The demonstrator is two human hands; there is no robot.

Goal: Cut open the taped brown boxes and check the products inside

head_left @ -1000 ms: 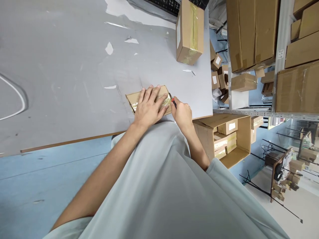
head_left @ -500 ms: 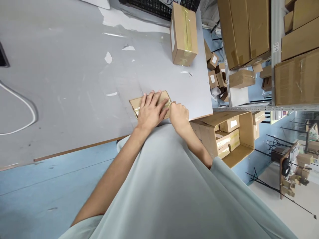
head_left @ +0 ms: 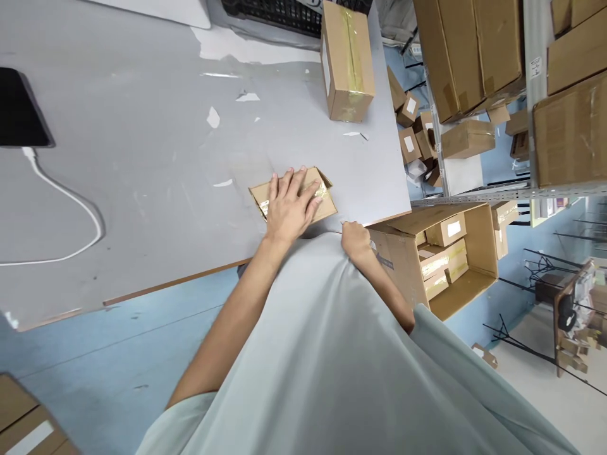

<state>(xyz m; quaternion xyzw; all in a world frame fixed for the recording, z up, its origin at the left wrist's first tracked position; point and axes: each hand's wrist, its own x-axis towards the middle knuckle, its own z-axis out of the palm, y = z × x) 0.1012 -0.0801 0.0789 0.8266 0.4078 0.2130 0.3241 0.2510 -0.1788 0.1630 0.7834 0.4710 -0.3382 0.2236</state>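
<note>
A small cardboard box (head_left: 327,207) with shiny tape lies near the table's front edge. My left hand (head_left: 290,205) rests flat on top of it, fingers spread and pressing on the cardboard. Off the box's right corner, close to my shirt, my right hand (head_left: 355,239) is closed in a fist. A thin tip pokes out from its fingers; what it belongs to is hidden in the grip. The box's right end shows a slightly raised edge.
A taller taped carton (head_left: 348,69) stands at the table's back right, near a black crate (head_left: 279,16). Left, a phone (head_left: 23,110) is plugged into a white cable (head_left: 90,212). An open carton (head_left: 398,265) holding small boxes sits at right, below loaded shelving (head_left: 535,95).
My right hand has drawn away from the box's right end, toward my body and to the right. The left hand stays on the box. The view has shifted, bringing the phone in.
</note>
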